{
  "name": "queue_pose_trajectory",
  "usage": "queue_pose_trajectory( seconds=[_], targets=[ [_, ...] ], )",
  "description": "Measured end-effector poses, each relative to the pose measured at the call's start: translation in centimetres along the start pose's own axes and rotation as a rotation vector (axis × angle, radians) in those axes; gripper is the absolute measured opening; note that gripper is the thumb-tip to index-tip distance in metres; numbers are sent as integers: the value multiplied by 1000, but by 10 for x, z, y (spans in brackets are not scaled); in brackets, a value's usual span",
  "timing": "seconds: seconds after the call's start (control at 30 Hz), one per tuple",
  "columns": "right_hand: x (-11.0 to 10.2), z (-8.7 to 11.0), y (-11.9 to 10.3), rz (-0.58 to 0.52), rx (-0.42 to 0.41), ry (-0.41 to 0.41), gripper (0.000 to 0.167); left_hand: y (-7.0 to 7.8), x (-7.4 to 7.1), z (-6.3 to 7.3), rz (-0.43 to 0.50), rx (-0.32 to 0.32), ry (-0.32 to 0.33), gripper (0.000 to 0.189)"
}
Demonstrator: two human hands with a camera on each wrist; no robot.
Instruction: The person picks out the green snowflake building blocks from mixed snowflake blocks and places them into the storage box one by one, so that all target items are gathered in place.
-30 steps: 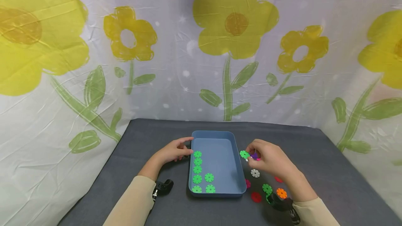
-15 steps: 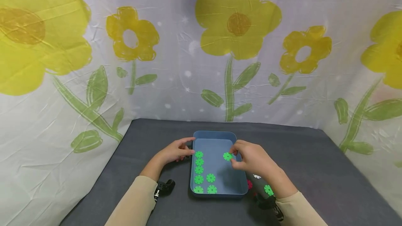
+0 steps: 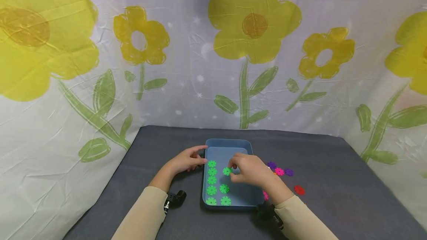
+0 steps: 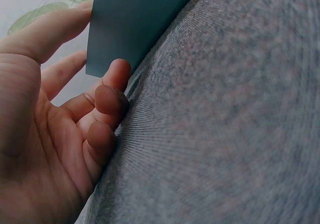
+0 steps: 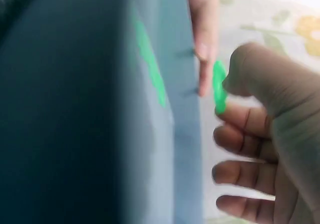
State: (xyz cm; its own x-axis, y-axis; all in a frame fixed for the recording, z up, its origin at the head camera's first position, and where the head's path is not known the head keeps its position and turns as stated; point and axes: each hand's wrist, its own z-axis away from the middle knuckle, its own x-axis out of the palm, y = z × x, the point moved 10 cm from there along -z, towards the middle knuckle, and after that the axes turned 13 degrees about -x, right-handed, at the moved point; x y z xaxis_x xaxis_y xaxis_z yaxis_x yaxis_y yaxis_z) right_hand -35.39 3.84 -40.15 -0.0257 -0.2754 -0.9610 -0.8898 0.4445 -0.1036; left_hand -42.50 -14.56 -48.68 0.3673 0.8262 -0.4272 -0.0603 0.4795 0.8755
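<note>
My right hand [image 3: 248, 170] pinches a green notched disc [image 3: 227, 171] between thumb and index finger, over the blue tray [image 3: 228, 143]. In the right wrist view this disc [image 5: 219, 87] stands edge-on, with the other fingers spread below. Beneath the right hand, a column of several green discs [image 3: 211, 180] lies along the tray's left side. Two more green discs [image 3: 224, 189] form the lower part of a second column. My left hand [image 3: 185, 160] touches the tray's left rim with thumb and index fingertips; in the left wrist view its fingers meet the tray wall [image 4: 132, 28], the rest loosely bent.
Right of the tray, loose discs lie on the dark grey cloth [image 3: 327, 166]: purple [image 3: 289, 172], pink [image 3: 279, 172] and red [image 3: 299, 190]. The right forearm hides part of that area. A flowered curtain [image 3: 186, 84] stands behind the table.
My right hand has carried the green disc leftward from beside the tray, over its right rim, to above the second column. The left hand stays at the left rim.
</note>
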Motion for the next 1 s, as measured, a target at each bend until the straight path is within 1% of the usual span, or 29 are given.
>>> queue_pose_trajectory(
  seconds=[0.13, 0.27, 0.4, 0.57, 0.73, 1.0],
  targets=[
    [17, -7, 0, 15, -5, -46, 16, 0, 0, 0, 2, 3, 1, 65],
    [34, -8, 3, 31, 7, -86, 18, 1, 2, -1, -2, 6, -3, 67],
    [42, -8, 4, 57, 15, -84, 18, 2, 5, -3, -7, 10, -14, 66],
    [45, -6, 6, 86, 33, -72, 19, 3, 9, -3, -10, 14, -17, 65],
    [45, -3, 8, 98, 40, -80, 20, 5, 9, -3, -25, 11, -11, 66],
    [41, 6, 8, 96, 51, -93, 24, 0, 9, -7, -26, 5, -9, 66]
  ],
)
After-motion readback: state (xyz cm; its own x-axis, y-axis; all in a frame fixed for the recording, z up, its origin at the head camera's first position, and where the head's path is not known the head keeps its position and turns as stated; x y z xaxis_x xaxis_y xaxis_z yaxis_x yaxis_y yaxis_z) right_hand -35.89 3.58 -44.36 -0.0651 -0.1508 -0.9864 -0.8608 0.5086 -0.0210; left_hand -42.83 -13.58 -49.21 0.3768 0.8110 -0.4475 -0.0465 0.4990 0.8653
